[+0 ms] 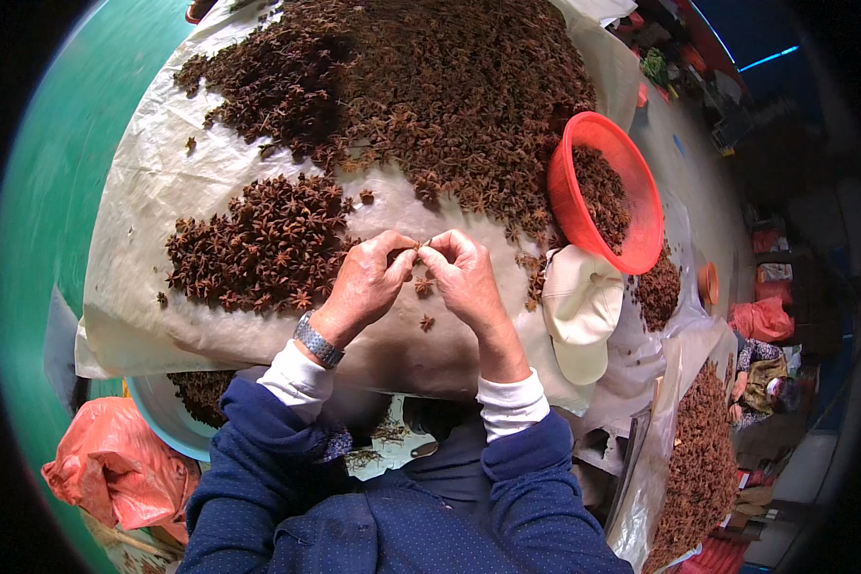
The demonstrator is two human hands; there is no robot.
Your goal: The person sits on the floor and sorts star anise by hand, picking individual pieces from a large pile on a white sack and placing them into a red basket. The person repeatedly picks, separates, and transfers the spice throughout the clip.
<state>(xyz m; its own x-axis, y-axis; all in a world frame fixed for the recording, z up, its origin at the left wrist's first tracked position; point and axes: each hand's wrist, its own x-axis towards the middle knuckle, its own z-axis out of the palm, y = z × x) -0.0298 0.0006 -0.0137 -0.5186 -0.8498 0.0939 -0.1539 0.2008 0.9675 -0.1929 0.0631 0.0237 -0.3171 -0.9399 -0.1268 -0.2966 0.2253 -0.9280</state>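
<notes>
My left hand (364, 283), with a wristwatch (318, 340) on its wrist, and my right hand (468, 276) meet fingertip to fingertip over a pale plastic sheet. Between them they pinch a small brown piece, mostly hidden, which looks like star anise. Two loose star anise pods (426, 323) lie on the sheet below the fingers. Left of my left hand is a small pile of star anise (258, 247). A far larger heap of star anise (430, 93) spreads across the sheet beyond both hands.
At right, a tilted red plastic basket (565, 194) holds star anise, with a cream cap (581, 308) against it. A light-blue basin (176, 430) and red plastic bag (118, 459) stand lower left. More star anise (696, 466) lies lower right, near another person (760, 380).
</notes>
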